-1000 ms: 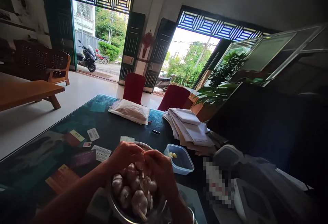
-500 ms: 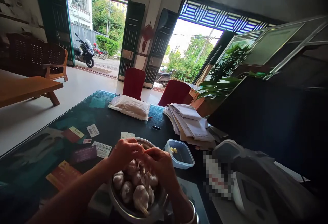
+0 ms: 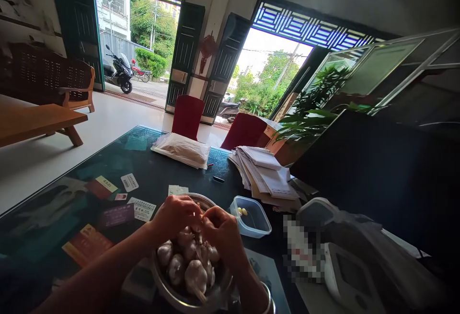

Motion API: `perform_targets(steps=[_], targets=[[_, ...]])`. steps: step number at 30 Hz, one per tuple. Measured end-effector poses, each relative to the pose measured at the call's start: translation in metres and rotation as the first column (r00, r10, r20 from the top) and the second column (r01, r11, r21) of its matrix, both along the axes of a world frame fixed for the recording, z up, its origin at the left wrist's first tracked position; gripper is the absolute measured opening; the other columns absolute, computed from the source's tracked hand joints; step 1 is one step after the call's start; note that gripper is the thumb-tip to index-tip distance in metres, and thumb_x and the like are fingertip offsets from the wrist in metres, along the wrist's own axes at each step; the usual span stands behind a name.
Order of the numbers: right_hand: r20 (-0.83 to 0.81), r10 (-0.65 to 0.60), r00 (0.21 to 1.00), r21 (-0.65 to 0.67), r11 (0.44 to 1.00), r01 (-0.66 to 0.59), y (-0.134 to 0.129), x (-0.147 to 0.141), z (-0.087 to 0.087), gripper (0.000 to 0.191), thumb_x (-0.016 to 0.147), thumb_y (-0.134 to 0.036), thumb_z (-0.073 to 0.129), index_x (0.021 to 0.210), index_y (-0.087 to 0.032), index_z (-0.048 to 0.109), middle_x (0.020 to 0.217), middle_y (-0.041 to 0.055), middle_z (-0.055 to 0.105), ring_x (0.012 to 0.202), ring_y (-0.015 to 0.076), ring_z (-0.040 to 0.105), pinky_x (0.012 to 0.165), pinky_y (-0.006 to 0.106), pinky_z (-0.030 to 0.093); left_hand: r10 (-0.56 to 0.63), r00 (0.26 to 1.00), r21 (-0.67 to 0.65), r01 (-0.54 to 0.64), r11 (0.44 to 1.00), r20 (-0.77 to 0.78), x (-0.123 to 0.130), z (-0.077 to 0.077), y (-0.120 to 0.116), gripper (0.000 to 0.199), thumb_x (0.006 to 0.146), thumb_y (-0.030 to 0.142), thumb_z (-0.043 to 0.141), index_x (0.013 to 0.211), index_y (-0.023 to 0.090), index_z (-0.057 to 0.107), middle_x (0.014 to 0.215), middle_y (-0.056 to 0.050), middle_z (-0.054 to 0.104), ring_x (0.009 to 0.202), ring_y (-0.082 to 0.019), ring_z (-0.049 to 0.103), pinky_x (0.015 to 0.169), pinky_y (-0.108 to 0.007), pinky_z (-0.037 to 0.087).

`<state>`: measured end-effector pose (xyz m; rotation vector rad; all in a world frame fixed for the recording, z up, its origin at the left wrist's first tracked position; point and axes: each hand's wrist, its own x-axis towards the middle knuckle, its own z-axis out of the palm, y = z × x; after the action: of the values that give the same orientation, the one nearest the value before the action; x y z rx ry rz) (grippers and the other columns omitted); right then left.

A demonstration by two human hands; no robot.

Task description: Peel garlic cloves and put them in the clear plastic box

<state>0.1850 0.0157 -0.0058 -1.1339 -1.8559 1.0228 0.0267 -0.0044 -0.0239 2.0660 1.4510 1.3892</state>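
Observation:
Over a steel bowl [image 3: 166, 291] of whole garlic bulbs [image 3: 196, 275], my two hands meet with their fingertips pinched together. My left hand [image 3: 179, 214] comes in from the left, fingers bent and closed. From the right, my right hand [image 3: 221, 227] is closed too, thumb and forefinger pressed against the left fingertips. Between them is a small garlic clove, mostly hidden by the fingers. To the right of the bowl stands a clear plastic box [image 3: 264, 223] with a few pale peeled cloves [image 3: 242, 212] in it.
The dark glass-topped table [image 3: 143, 160] carries cards [image 3: 117, 214] at left. A wrapped packet [image 3: 183, 150] and a stack of papers [image 3: 268, 172] lie behind the bowl. A black monitor [image 3: 377, 170] and a white device [image 3: 350, 275] stand at right. Red chairs [image 3: 187, 117] are beyond the table.
My fingers have shifted slightly at the pinch, the right hand's knuckles turning a little. The view has moved very slightly. Bowl, bulbs and box stay where they were.

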Motion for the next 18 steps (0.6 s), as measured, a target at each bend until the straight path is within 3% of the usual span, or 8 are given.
perform_targets(steps=[4, 7, 13, 18], targets=[[-0.082, -0.005, 0.997, -0.116, 0.993, -0.004, -0.002, -0.001, 0.009, 0.009, 0.068, -0.022, 0.055, 0.060, -0.018, 0.053, 0.048, -0.0050, 0.049, 0.041, 0.0082, 0.043, 0.041, 0.020, 0.034, -0.030, 0.998, -0.036, 0.032, 0.999, 0.060, 0.000, 0.006, -0.002, 0.010, 0.066, 0.013, 0.070, 0.072, 0.020, 0.073, 0.073, 0.000, 0.072, 0.064, -0.013, 0.064, 0.063, -0.019, 0.047], [-0.093, -0.046, 0.995, -0.126, 0.991, 0.034, 0.001, 0.000, 0.011, 0.008, 0.066, -0.021, 0.054, 0.059, -0.017, 0.052, 0.049, -0.0048, 0.048, 0.042, 0.0082, 0.043, 0.040, 0.019, 0.034, -0.067, 0.985, -0.065, 0.078, 0.995, 0.157, -0.001, 0.010, -0.003, 0.009, 0.065, 0.015, 0.071, 0.074, 0.018, 0.074, 0.076, -0.002, 0.072, 0.064, -0.014, 0.064, 0.061, -0.020, 0.048], [-0.036, -0.073, 0.997, -0.021, 0.997, 0.072, 0.008, 0.007, 0.004, 0.008, 0.068, -0.021, 0.052, 0.061, -0.017, 0.054, 0.053, -0.0037, 0.051, 0.046, 0.0096, 0.045, 0.044, 0.020, 0.036, -0.163, 0.917, -0.129, 0.223, 0.966, 0.364, -0.001, 0.014, -0.001, 0.018, 0.067, 0.020, 0.070, 0.085, 0.014, 0.073, 0.083, -0.006, 0.072, 0.073, -0.017, 0.065, 0.065, -0.023, 0.051], [0.058, -0.165, 0.985, 0.138, 0.978, 0.155, 0.013, 0.011, 0.003, 0.008, 0.067, -0.019, 0.052, 0.059, -0.018, 0.055, 0.057, -0.0010, 0.057, 0.052, 0.0127, 0.051, 0.048, 0.022, 0.039, -0.131, 0.861, -0.236, 0.276, 0.932, 0.491, -0.004, 0.017, -0.002, 0.025, 0.077, 0.027, 0.061, 0.094, 0.011, 0.070, 0.084, -0.008, 0.071, 0.076, -0.018, 0.065, 0.069, -0.026, 0.052]])
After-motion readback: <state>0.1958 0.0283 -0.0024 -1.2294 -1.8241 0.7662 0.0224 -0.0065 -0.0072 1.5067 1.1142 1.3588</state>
